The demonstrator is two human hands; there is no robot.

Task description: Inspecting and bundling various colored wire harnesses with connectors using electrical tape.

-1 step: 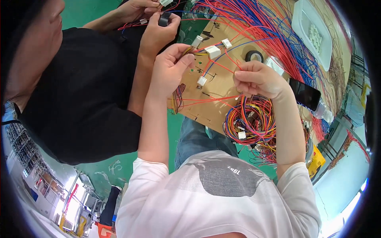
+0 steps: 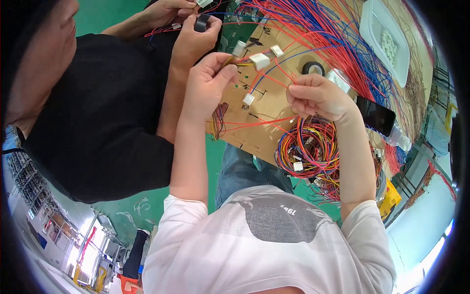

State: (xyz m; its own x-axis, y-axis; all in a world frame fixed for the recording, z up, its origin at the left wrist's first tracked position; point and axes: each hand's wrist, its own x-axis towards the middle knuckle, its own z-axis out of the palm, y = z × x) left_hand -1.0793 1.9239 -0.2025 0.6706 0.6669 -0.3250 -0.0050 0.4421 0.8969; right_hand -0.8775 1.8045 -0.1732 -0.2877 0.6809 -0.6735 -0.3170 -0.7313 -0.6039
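Note:
My left hand [image 2: 208,81] is closed around a wire bundle [image 2: 229,61] of yellow, brown and dark wires. Beyond its fingertips a white connector [image 2: 260,61] sticks out, with a smaller connector [image 2: 239,48] just above. Another small white connector [image 2: 277,50] hangs to the right, and one on a blue and a red wire [image 2: 248,99] lies lower down over the board. My right hand [image 2: 313,96] pinches a thin red wire [image 2: 274,81] that runs across from the connectors. Under it rests a coil of coloured wires [image 2: 308,147] with white connectors among them.
A co-worker's hand [image 2: 195,41] with a black tape roll [image 2: 201,23] is close by on the left. Red and blue wires [image 2: 338,54] spread over the wooden board [image 2: 281,36]. On the right are a white bin [image 2: 404,63], a phone [image 2: 376,116] and another tape roll [image 2: 313,69].
My left hand has shifted slightly left, drawing the bundle and its connectors with it. My right hand has hardly moved.

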